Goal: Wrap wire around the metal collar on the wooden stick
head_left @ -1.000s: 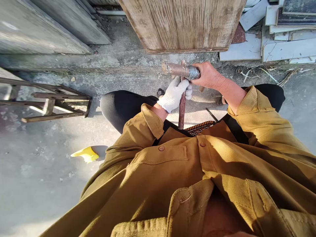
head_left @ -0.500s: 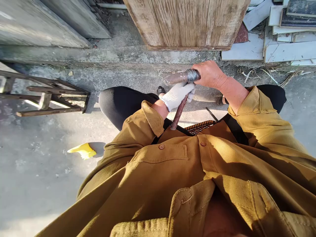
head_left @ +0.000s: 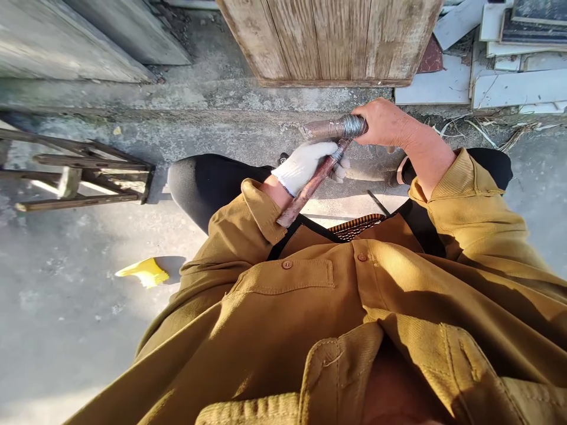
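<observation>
I have two brown sticks in front of me, above the gap between my knees, and around the upper stick [head_left: 321, 128] sits one coil of thin wire [head_left: 353, 126]. The fingers of my bare right hand [head_left: 381, 123] are closed on its right end, next to the coil. The fingers of my gloved left hand [head_left: 305, 165] are closed around the lower stick [head_left: 299, 203], where some wire also shows. If the two sticks touch, I cannot tell.

One second ago the lower stick pointed straight toward my body; now it leans to the left, and its near end is by my left sleeve [head_left: 261, 206].

Farther out, I count one wooden frame [head_left: 86, 203] and one yellow scrap [head_left: 144, 273] on the floor [head_left: 57, 354], both at my left, one wooden panel [head_left: 336, 41] ahead, and at right several tiles [head_left: 516, 90].
</observation>
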A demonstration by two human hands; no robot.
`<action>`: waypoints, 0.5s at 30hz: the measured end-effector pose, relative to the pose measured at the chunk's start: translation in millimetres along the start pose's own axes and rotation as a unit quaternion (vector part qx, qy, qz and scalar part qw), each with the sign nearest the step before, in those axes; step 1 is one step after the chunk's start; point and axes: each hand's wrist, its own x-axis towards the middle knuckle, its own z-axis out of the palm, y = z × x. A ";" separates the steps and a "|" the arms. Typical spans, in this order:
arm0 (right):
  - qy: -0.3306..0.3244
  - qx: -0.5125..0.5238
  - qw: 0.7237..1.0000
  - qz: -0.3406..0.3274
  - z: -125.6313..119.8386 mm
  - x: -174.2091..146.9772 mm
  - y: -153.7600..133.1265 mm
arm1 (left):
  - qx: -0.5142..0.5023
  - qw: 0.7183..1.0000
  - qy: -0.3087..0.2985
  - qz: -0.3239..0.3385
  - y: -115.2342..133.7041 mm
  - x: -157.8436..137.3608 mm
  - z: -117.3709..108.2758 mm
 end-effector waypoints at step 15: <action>0.050 0.243 0.955 0.164 3.3 -1.7 -15.7 | -0.016 0.999 0.036 0.034 -2.9 1.1 2.3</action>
